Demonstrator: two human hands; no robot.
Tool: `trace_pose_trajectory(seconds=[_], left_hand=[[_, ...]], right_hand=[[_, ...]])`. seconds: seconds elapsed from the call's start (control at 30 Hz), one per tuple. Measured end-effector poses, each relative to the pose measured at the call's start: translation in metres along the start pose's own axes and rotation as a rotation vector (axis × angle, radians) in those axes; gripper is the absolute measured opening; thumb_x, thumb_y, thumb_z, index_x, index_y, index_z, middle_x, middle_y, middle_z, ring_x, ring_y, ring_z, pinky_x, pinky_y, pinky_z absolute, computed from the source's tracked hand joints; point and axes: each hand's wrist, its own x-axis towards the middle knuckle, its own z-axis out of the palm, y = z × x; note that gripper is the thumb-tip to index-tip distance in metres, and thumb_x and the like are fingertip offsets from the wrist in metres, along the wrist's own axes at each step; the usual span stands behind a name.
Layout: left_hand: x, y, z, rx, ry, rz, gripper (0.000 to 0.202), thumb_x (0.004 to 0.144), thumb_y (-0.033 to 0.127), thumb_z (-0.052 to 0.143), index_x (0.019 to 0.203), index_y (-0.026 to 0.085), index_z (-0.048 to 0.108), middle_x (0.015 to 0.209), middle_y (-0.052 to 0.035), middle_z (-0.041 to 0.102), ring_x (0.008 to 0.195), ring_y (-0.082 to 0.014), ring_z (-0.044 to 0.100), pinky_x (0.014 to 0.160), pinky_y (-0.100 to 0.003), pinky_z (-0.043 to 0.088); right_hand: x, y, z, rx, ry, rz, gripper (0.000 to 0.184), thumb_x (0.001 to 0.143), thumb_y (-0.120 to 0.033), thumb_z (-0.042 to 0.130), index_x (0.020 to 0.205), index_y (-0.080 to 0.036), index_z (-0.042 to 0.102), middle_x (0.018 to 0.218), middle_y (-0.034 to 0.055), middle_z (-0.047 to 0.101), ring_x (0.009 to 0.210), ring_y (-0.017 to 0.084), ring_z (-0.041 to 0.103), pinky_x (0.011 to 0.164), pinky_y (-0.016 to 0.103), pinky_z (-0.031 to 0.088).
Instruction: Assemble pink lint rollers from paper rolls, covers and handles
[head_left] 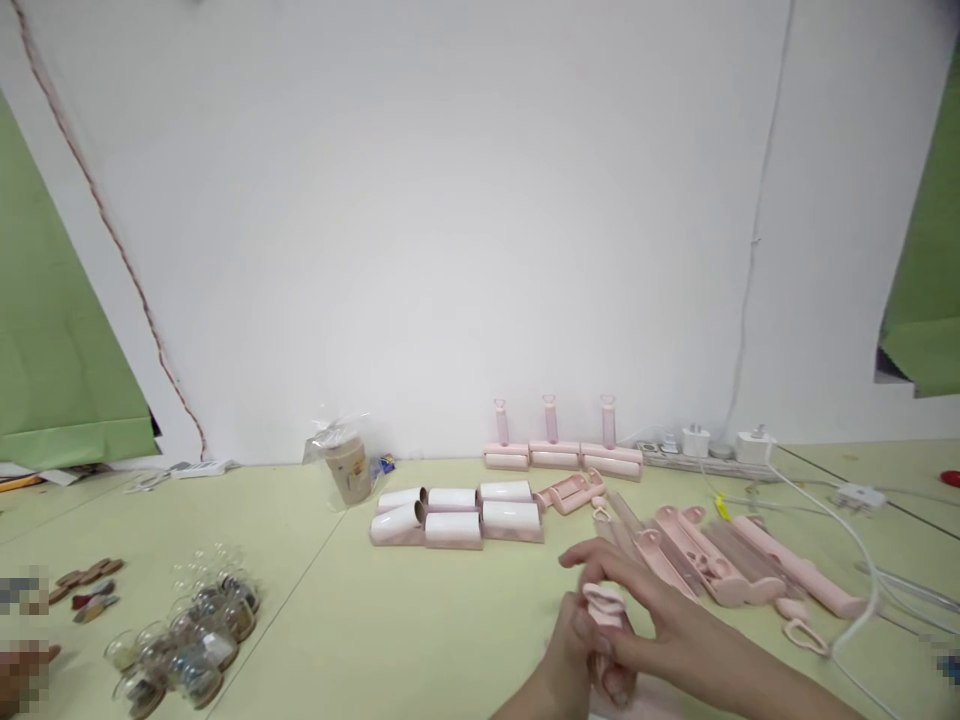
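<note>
Presently in hand: a small pink looped piece (604, 600), upright between the two hands, low and right of centre, over the near part of the table (300, 600).
Left hand: the left hand (564, 645) is curled against the piece's left side, its thumb pressed on the front; it appears to carry the steadying grip.
Right hand: the right hand (660, 615) bears on it from the other side, thumb on the lower front; its forefinger arches over the top; the farther fingertips are hidden, so their exact hold cannot be told.
Weight of the pink piece: probably light, being small and seemingly moulded plastic; fingertips should manage it.
Stiffness: likely firm in the body; the loop at the top may give a little, though whether it is rigid or soft cannot be told.
Surface: smooth-looking, so it might slip under hard pressure; a dry, broad pinch would suit it.
Where to hold: the thicker body below the loop seems the safer place; the loop looks thin and could bend if pushed sideways.
Loose pink parts: these (705, 560) lie spread to the right, near a white cable (862, 560) that could snag a sleeve.
White rolls: six (452, 526), in two rows beyond the hands, to their left; standing pink rollers (555, 450) are farther back by the wall.
</note>
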Motion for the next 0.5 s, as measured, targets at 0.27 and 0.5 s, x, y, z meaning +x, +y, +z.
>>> trace_pose_trajectory(seconds=[0.27,0.5], left_hand=[[-0.029,0.073,-0.063,0.433,0.435,0.312,0.049,0.082,0.058,0.028,0.099,0.021,0.055,0.104,-0.0038,0.056,0.11,-0.0227,0.042,0.097,-0.036,0.028],[-0.061,0.075,-0.097,0.667,0.48,0.155,0.025,0.084,0.031,0.049,0.106,0.021,0.052,0.112,-0.0056,0.052,0.096,-0.0185,0.053,0.079,-0.036,0.047]], right_hand=[[0.041,-0.02,-0.04,-0.203,0.388,-0.125,0.032,0.084,-0.048,0.041,0.093,-0.023,0.057,0.081,0.0051,0.061,0.073,0.022,0.058,0.062,0.033,0.049],[0.212,-0.05,-0.058,-0.191,0.555,-0.315,0.022,0.087,-0.03,0.047,0.102,-0.015,0.052,0.1,0.0046,0.057,0.081,0.016,0.058,0.068,0.034,0.049]])
